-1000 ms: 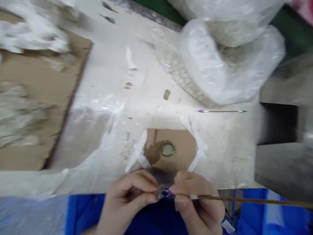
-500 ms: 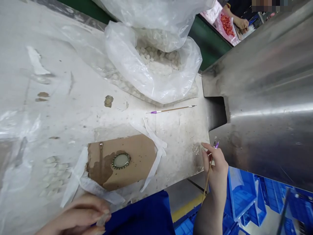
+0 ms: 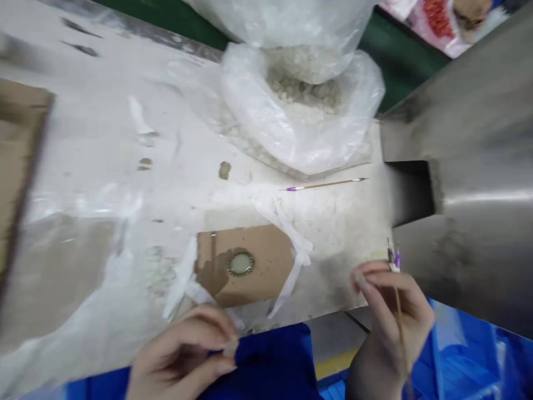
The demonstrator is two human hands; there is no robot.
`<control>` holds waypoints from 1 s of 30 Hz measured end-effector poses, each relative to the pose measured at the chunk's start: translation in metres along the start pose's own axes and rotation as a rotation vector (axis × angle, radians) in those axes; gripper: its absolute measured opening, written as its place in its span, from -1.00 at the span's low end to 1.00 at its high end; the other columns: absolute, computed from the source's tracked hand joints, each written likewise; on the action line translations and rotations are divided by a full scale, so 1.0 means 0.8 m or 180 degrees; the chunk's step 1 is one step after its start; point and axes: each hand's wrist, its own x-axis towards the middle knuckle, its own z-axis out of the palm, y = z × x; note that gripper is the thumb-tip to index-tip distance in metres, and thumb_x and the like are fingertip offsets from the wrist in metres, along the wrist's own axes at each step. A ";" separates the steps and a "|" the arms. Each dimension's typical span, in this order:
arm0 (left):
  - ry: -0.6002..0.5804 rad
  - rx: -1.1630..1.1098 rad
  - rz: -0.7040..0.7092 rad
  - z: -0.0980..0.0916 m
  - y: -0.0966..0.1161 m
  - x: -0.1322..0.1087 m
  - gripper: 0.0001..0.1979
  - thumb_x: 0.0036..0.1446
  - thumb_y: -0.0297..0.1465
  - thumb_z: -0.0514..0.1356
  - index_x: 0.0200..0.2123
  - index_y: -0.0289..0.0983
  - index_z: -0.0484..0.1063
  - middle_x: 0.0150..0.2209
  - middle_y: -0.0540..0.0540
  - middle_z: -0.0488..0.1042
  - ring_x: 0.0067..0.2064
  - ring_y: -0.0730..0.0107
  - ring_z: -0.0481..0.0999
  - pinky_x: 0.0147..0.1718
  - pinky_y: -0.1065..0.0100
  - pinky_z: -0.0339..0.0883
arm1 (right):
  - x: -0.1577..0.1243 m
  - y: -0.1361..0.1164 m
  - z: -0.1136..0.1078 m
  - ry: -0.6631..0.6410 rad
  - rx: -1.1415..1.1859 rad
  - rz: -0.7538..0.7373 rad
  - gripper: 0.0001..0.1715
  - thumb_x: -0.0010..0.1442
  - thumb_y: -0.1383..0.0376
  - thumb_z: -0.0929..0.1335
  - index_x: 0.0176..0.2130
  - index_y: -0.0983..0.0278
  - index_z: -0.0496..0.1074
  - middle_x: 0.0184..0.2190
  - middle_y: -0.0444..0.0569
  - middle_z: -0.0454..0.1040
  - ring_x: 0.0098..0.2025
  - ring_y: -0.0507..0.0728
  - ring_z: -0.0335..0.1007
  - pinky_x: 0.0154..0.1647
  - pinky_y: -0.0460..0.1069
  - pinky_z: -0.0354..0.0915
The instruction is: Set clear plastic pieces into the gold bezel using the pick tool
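Observation:
My left hand is closed at the table's front edge, pinching a small translucent whitish piece between thumb and fingers. On the right, my right hand is closed too. Thin wooden-handled tools run through it, with a black tip and a purple tip standing up above the fingers. Thumb and index finger are pressed together; blur hides whether they pinch anything small. Between the hands, a brown board with a damp patch carries an oval pale disc with a dark beaded rim.
A plastic bag of pale pieces stands at the back. In front lies a thin brush-like tool. White strips flank the board; pale pieces lie left. A metal panel bounds the right, blue bins below.
The view has swung left, so the table's things appear further right. My left hand has come up with its piece. My right thumb and index finger have closed together.

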 end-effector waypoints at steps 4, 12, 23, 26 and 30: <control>-0.0397 -0.0068 0.0658 0.016 0.007 0.015 -0.90 0.05 -0.38 0.53 -0.34 -0.11 0.71 -0.49 -0.07 0.67 -0.48 0.33 0.62 -0.50 0.44 0.49 | -0.021 -0.047 0.039 -0.1391 0.2889 0.1034 -0.92 0.33 0.32 0.44 -0.17 0.13 0.48 -0.36 -0.08 0.59 -0.54 0.05 0.50 -0.62 -0.10 0.39; -0.0688 -0.0100 0.0939 0.015 0.010 0.015 -0.86 0.08 -0.40 0.51 -0.26 -0.12 0.70 -0.48 -0.10 0.69 -0.50 0.35 0.62 -0.50 0.45 0.45 | -0.023 -0.052 0.082 -0.2366 0.4007 0.1940 -0.58 0.21 0.25 0.54 -0.44 0.20 0.25 -0.49 -0.22 0.40 -0.54 -0.06 0.36 -0.48 -0.16 0.40; -0.1180 -0.0032 0.0720 0.002 0.019 0.017 -0.92 0.18 -0.42 0.43 -0.25 -0.12 0.73 -0.45 -0.13 0.72 -0.45 0.27 0.68 -0.48 0.41 0.51 | -0.011 -0.056 0.078 -0.2768 0.3606 0.1885 -0.57 0.21 0.23 0.53 -0.47 0.21 0.26 -0.48 -0.22 0.38 -0.52 -0.06 0.32 -0.43 -0.14 0.38; -0.1382 0.0241 0.0913 -0.003 0.025 0.018 -0.81 0.21 -0.52 0.38 -0.17 -0.14 0.73 -0.41 -0.19 0.74 -0.43 0.20 0.71 -0.46 0.36 0.55 | -0.011 -0.060 0.071 -0.2659 0.3145 0.1766 -0.66 0.27 0.23 0.50 -0.42 0.20 0.32 -0.43 -0.17 0.50 -0.47 -0.03 0.40 -0.41 -0.13 0.39; -0.1199 0.0413 0.1118 -0.005 0.026 0.016 -0.65 0.15 -0.54 0.43 -0.03 -0.08 0.68 -0.35 -0.16 0.76 -0.46 0.22 0.70 -0.44 0.36 0.57 | -0.019 -0.060 0.071 -0.2225 0.2375 0.0825 -0.81 0.37 0.26 0.43 -0.30 0.13 0.37 -0.34 -0.14 0.63 -0.42 0.00 0.51 -0.42 -0.14 0.40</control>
